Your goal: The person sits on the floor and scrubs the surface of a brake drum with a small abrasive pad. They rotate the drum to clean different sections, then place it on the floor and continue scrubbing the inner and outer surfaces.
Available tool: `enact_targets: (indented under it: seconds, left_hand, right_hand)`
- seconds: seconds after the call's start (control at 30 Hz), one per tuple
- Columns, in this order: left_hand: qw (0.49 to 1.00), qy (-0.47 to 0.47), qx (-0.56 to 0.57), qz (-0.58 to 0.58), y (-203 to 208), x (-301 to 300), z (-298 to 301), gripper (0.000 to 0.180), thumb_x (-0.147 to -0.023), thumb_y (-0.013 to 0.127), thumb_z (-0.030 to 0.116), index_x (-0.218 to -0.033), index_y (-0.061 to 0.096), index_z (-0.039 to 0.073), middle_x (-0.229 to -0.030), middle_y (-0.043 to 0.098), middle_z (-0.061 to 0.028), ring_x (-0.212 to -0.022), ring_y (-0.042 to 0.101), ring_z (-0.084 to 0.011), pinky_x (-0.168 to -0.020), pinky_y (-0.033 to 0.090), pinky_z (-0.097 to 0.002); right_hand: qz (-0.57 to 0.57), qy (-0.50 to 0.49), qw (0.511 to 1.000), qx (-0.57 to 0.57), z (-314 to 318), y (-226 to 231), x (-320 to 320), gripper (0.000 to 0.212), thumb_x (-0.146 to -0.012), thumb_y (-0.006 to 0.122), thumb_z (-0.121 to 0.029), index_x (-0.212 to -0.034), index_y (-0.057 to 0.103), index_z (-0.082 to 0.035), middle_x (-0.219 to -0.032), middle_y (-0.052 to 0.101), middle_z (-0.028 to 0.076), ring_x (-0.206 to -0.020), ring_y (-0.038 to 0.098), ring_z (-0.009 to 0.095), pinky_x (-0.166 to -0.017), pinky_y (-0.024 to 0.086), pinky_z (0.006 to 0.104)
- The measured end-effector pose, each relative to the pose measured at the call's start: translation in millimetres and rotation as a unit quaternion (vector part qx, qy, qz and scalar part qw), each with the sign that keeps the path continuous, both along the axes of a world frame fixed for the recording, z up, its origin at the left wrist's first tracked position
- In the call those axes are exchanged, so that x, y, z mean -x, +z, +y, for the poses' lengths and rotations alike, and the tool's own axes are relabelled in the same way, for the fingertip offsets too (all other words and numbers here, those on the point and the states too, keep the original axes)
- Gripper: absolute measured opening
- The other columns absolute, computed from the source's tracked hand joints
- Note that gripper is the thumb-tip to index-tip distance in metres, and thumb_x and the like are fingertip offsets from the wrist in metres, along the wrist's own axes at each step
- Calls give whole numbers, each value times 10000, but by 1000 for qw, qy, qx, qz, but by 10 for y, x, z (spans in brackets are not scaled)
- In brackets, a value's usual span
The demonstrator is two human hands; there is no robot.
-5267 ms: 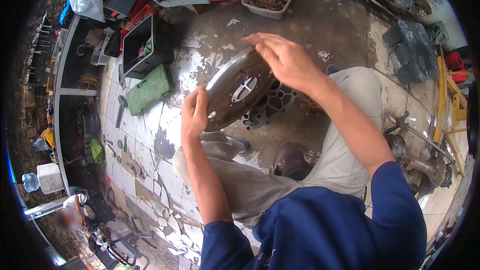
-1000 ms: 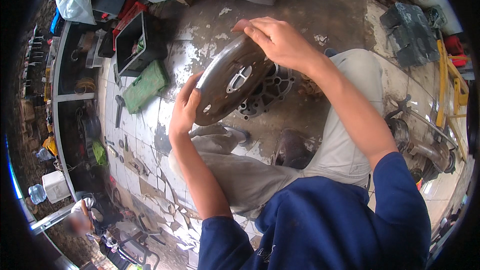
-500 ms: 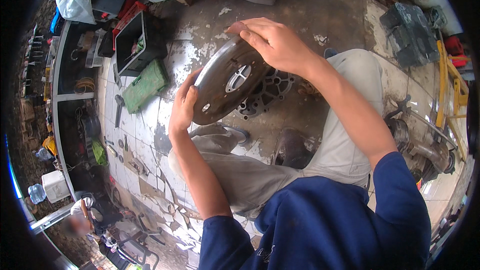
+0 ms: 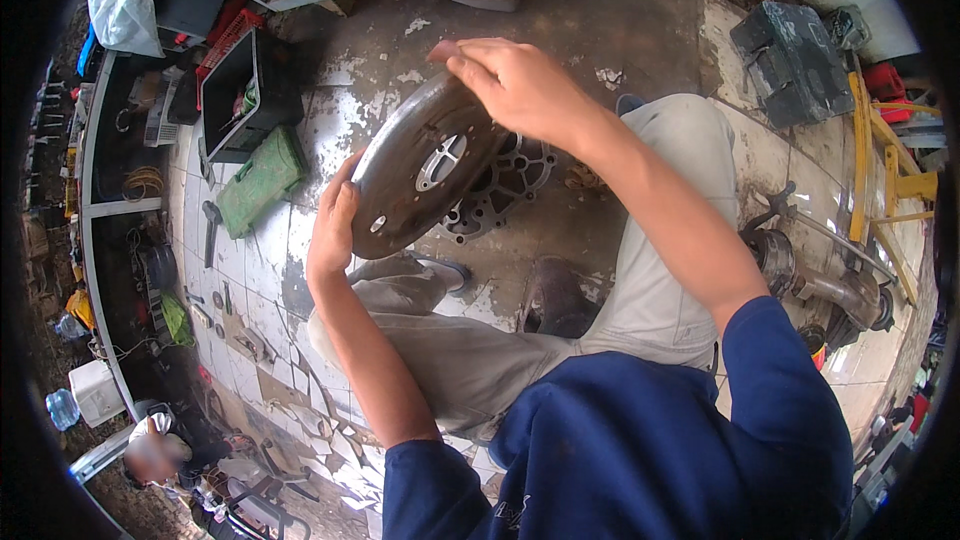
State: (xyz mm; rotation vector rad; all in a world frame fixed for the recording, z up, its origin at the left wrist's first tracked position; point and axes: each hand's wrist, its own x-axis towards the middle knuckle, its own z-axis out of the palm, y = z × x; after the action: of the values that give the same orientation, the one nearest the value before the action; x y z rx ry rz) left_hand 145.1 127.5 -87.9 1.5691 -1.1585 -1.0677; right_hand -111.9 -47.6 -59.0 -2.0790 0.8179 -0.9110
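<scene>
A dark, round metal disc (image 4: 405,205) is tilted up on edge above the floor. It has a central opening and small holes, and its rim is shiny with wear. My left hand (image 4: 335,230) grips its lower left edge, thumb on the near face and fingers mostly hidden behind. At the upper rim my right hand (image 4: 520,80) is closed around a small reddish-brown scrap (image 4: 444,51), which resembles sandpaper. Behind the disc and partly covered by it, a grey metal casting with several openings (image 4: 515,180) rests on the floor between my legs.
A tub of bolts and small parts (image 4: 487,0) sits far ahead. To the left are a black crate (image 4: 235,105), a green case (image 4: 258,183) and a hammer (image 4: 210,230). On the right stand a dark toolbox (image 4: 795,65) and a yellow frame (image 4: 905,185). Another person (image 4: 160,450) sits at lower left.
The whole view has shifted, so the surroundings appear farther left. Both hands keep their places on the disc, and its tilt looks almost the same.
</scene>
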Motion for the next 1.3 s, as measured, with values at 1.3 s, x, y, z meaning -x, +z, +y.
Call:
enact_targets:
  seconds: [1.3]
  left_hand:
    - [990, 83, -95, 59, 56, 52, 102, 737, -1020, 418, 554, -1446, 416, -46, -1397, 514, -162, -1278, 476, -237, -1095, 335, -355]
  right_hand:
    - [31, 9, 992, -121, -102, -13, 40, 351, -1018, 489, -313, -1167, 695, -72, -1143, 688, 168, -1105, 619, 371, -962, 484, 427]
